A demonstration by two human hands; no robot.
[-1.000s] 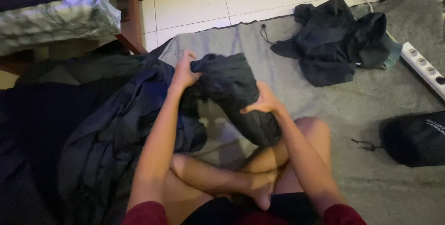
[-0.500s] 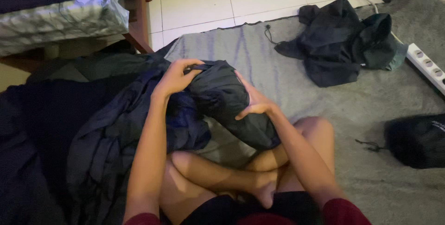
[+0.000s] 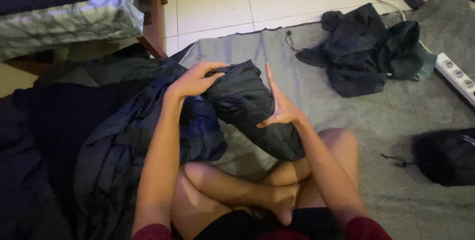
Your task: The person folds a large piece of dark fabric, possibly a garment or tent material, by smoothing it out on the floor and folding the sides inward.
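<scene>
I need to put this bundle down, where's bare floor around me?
Bare grey rug lies between the dark bundle and the crumpled jacket, and right of your knee before the black pouch. Left is crowded with dark fabric.

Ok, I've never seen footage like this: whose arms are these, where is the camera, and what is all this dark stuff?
The camera sits on a person's head and looks down, so the two bare arms and crossed legs are that person's own; there is no machine. They sit on a grey blanket on the floor. The left hand grips the top of a dark rolled bundle of fabric, which trails into a big dark heap on the left. The right hand is open, its flat palm against the bundle's side. Further off lie a crumpled dark jacket, a white power strip and a small black bag.
</scene>
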